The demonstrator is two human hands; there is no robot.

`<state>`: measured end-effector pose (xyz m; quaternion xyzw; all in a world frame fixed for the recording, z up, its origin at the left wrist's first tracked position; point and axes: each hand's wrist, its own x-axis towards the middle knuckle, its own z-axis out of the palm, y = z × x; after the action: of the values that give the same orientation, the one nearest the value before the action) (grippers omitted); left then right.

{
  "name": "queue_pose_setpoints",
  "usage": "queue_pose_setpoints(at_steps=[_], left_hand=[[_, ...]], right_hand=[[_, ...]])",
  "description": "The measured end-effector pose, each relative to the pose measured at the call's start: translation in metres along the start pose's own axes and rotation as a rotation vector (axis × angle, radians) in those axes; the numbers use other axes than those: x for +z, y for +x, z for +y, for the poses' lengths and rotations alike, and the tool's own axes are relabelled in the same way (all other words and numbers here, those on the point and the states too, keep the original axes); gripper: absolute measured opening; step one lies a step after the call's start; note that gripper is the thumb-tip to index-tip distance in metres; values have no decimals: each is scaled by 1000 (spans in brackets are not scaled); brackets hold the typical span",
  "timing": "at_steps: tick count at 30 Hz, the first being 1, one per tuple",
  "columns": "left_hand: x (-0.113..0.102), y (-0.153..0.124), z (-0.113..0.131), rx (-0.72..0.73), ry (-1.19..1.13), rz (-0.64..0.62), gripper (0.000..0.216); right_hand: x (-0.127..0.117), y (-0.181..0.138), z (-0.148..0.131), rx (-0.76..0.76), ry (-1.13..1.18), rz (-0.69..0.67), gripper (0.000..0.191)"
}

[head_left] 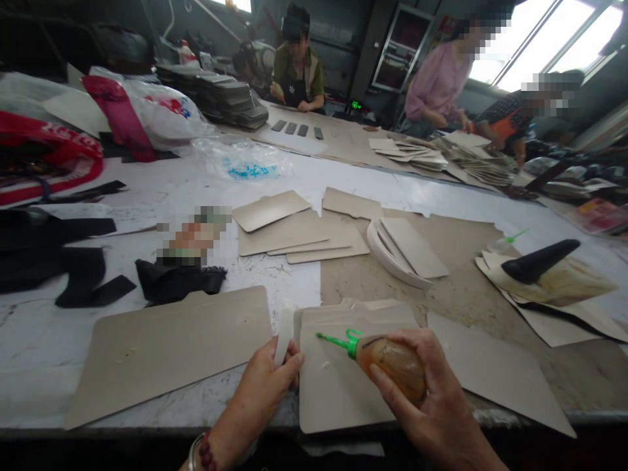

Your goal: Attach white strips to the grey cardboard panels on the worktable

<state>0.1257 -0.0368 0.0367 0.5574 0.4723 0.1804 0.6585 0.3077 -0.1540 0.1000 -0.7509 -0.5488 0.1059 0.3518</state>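
The stack of beige panels (338, 399) sits before me, its near edge reaching the front edge of the table (34, 386). My right hand (436, 392), over the stack's right side, is wrapped round a squeeze bottle (392, 369); its green nozzle (336, 341) points left above the top panel, and whether the tip touches I cannot tell. My left hand (272, 376), at the stack's left edge, pinches a white strip (284, 330). Left of the stack lies a wide panel (181, 353), a wedge of white tabletop open between them; right of it, a long panel (505, 379) slants to the table edge. Just beyond the stack, brown sheet (343, 281) shows as far as a curved band (392, 267) and some loose panels (304, 235). Well past the stack stand a person in green (316, 78) and a person in pink (432, 85)
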Motion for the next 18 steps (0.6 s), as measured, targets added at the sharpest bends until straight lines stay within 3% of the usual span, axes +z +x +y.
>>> queue_pose_setpoints(at_steps=[9, 18], left_hand=[[-1, 0, 2, -8, 14, 1, 29], [-2, 5, -18, 11, -6, 40, 36]], right_hand=[[-16, -6, 9, 34, -68, 70, 24], [-38, -15, 27, 65, -157, 40, 26]])
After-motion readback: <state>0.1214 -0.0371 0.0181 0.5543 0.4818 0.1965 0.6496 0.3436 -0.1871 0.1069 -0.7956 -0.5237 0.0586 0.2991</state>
